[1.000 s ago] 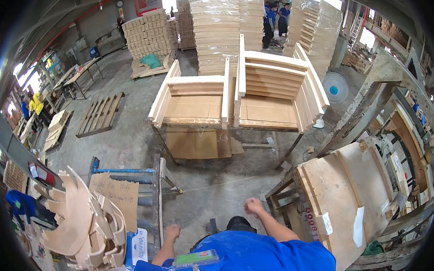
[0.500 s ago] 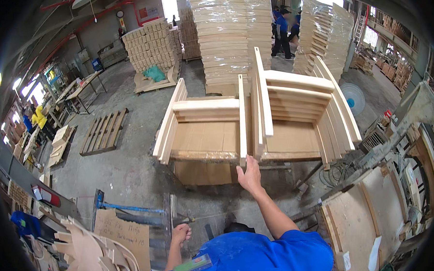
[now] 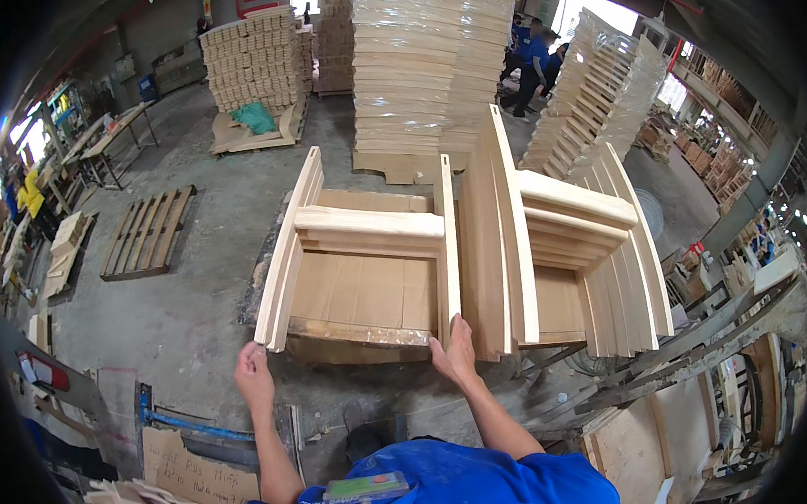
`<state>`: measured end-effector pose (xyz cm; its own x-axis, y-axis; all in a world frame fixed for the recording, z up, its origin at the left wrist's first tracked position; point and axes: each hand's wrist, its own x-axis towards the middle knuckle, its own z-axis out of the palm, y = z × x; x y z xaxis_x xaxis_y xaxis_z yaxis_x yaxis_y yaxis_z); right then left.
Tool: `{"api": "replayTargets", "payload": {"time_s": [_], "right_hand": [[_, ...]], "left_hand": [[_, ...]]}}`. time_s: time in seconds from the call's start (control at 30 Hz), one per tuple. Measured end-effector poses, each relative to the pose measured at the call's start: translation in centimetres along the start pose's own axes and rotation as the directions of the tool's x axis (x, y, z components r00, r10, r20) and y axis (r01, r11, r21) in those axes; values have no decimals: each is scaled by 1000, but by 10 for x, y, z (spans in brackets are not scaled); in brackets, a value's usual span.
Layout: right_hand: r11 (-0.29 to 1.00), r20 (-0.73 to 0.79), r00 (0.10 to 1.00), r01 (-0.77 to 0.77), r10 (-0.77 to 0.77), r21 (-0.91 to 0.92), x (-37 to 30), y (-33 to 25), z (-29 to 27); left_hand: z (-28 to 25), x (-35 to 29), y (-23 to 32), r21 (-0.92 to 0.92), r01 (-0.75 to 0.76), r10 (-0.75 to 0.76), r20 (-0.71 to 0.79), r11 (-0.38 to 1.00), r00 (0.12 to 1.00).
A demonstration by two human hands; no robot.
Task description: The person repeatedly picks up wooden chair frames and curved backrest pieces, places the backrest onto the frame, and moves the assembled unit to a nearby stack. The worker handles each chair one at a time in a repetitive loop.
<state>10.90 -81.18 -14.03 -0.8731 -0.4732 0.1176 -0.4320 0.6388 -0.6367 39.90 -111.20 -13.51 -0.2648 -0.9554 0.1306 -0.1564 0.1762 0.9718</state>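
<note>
A stack of pale wooden frames (image 3: 369, 222), each with two long side legs and a crosspiece, lies on a cardboard-topped stand (image 3: 364, 331) in front of me. My right hand (image 3: 456, 353) is closed round the near end of its right leg, thumb on the inner side. My left hand (image 3: 254, 376) has curled fingers at the near end of the left leg; what they hold, if anything, is hidden. Close on the right stands a taller stack of similar frames (image 3: 577, 201), which neither hand holds.
A tall wrapped stack of wooden parts (image 3: 411, 81) rises behind the frames. An empty pallet (image 3: 148, 232) lies on the floor at left. Handwritten cardboard (image 3: 191, 468) is at lower left, wooden panels (image 3: 634, 433) at lower right. Co-workers (image 3: 529, 64) stand at the back.
My left hand has moved up and forward from beside my body to the left leg's near end. The right hand has closed round the right leg's end. My view has shifted nearer the frames.
</note>
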Motion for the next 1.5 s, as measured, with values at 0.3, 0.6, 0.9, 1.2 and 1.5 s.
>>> {"api": "replayTargets", "payload": {"time_s": [0.3, 0.6, 0.9, 1.2, 1.5], "right_hand": [[920, -51, 919, -391, 390, -14, 64, -25, 10], [845, -40, 871, -485, 489, -226, 140, 5, 22], [820, 4, 849, -510, 529, -258, 138, -11, 10], [893, -37, 895, -447, 445, -52, 52, -54, -11], [936, -298, 928, -116, 222, 334, -20, -109, -80]], "left_hand": [[66, 149, 1, 574, -356, 279, 221, 737, 934], [110, 213, -3, 556, 0, -278, 415, 831, 866], [100, 221, -15, 424, 58, -265, 449, 904, 853], [5, 179, -2, 283, 264, -367, 416, 922, 832], [-37, 130, 59, -90, 228, -196, 272, 969, 942]]}}
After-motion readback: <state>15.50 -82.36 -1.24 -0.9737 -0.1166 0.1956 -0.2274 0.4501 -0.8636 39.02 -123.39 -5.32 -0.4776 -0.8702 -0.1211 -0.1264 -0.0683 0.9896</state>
